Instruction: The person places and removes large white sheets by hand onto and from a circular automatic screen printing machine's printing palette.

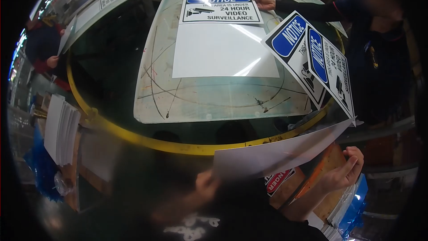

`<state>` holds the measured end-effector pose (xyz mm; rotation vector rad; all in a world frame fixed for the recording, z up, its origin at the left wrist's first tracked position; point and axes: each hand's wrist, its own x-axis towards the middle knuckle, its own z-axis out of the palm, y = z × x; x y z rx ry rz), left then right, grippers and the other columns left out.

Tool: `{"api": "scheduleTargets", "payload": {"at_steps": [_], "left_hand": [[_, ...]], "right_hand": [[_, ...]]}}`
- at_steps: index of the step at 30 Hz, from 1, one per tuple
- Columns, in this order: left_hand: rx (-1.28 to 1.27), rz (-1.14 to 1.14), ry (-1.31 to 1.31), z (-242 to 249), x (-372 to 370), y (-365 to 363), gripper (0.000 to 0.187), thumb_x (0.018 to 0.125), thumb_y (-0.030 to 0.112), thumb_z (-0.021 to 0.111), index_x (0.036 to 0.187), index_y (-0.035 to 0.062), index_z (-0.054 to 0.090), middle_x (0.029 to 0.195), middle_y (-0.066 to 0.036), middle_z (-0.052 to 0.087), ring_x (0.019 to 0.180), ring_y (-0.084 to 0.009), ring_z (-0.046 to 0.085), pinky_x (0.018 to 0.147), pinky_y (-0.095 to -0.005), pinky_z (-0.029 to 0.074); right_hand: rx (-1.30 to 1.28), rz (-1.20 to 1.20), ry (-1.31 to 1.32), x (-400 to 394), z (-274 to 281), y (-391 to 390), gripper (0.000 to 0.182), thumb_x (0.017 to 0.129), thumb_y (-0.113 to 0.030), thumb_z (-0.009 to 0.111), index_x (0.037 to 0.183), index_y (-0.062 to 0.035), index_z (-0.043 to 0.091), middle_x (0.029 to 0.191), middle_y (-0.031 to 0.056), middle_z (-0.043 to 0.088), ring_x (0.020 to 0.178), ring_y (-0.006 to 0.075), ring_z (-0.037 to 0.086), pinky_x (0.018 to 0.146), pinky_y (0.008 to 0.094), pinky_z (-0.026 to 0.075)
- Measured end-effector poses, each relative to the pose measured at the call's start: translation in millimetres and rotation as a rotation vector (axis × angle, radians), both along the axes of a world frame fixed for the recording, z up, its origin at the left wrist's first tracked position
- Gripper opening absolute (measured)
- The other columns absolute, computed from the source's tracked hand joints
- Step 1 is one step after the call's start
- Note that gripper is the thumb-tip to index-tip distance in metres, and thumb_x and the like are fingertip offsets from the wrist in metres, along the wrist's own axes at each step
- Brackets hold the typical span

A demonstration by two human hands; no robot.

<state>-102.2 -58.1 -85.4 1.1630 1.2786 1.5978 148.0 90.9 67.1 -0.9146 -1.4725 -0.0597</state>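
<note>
My left hand [207, 185], slightly blurred, is closed at the lower left corner of a blank white sheet [276, 149]. The sheet tilts up to the right, across the table's near edge. My right hand [347, 169] has its fingers curled just below the sheet's right end; whether it touches the sheet or holds anything is hidden. On the pale table board [209, 102] beyond lies another white sheet [218, 51]. Its upper part is covered by a printed surveillance notice sign [223, 10], which a co-worker's hand [265, 3] touches. Two more notice signs [290, 40] overlap, tilted, beside that co-worker.
A yellow curved rail [147, 142] runs round the table. At left stands a stack of white sheets [60, 129] near blue plastic [42, 167]. A red danger sign [281, 181] lies under my sheet. Another person [42, 47] holds a sheet at far left.
</note>
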Motion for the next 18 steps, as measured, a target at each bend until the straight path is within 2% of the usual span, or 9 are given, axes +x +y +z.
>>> {"api": "scheduleTargets", "payload": {"at_steps": [5, 8, 11, 14, 18], "left_hand": [[-0.025, 0.033, -0.034, -2.5, 0.1, 0.4, 0.007, 0.080, 0.001, 0.053, 0.081, -0.0026, 0.059, 0.067, -0.011, 0.058, 0.056, -0.0201, 0.057, 0.053, -0.0304, 0.044], [-0.030, 0.046, -0.071, -8.8, -2.2, -1.9, 0.008, 0.080, 0.001, 0.053, 0.083, -0.0025, 0.060, 0.067, -0.011, 0.059, 0.056, -0.0206, 0.058, 0.053, -0.0305, 0.045], [0.005, 0.068, -0.036, -14.6, -3.4, -2.2, 0.009, 0.080, 0.002, 0.054, 0.083, -0.0025, 0.061, 0.066, -0.011, 0.059, 0.055, -0.0211, 0.058, 0.053, -0.0306, 0.045], [0.026, 0.086, -0.029, -4.3, 1.0, -3.0, 0.008, 0.080, 0.003, 0.055, 0.080, -0.0025, 0.060, 0.065, -0.011, 0.058, 0.054, -0.0212, 0.057, 0.051, -0.0308, 0.044], [0.021, 0.090, -0.007, -9.2, 3.1, -8.2, 0.008, 0.081, 0.004, 0.055, 0.077, -0.0021, 0.058, 0.064, -0.010, 0.056, 0.053, -0.0203, 0.055, 0.050, -0.0311, 0.042]], "right_hand": [[-0.019, 0.012, -0.006, -6.6, -5.4, 5.6, 0.021, 0.095, -0.007, 0.038, 0.085, 0.0031, 0.054, 0.088, 0.0092, 0.057, 0.076, 0.0138, 0.048, 0.072, 0.0259, 0.040], [-0.035, -0.070, -0.039, -5.8, -9.9, 9.0, 0.020, 0.095, -0.008, 0.039, 0.090, 0.0030, 0.055, 0.091, 0.0094, 0.057, 0.080, 0.0145, 0.050, 0.076, 0.0267, 0.040], [-0.103, -0.217, 0.024, -6.3, -14.1, 11.8, 0.024, 0.096, -0.014, 0.036, 0.100, 0.0024, 0.053, 0.099, 0.0112, 0.053, 0.092, 0.0180, 0.050, 0.083, 0.0294, 0.039], [-0.186, -0.310, 0.105, -0.3, -20.8, 5.0, 0.035, 0.100, -0.025, 0.031, 0.109, 0.0016, 0.052, 0.108, 0.0108, 0.054, 0.099, 0.0181, 0.049, 0.088, 0.0304, 0.037], [-0.379, -0.189, 0.251, 22.7, -54.4, -3.8, 0.052, 0.099, -0.041, 0.022, 0.120, 0.0005, 0.044, 0.114, 0.0126, 0.050, 0.109, 0.0211, 0.047, 0.094, 0.0340, 0.035]]}}
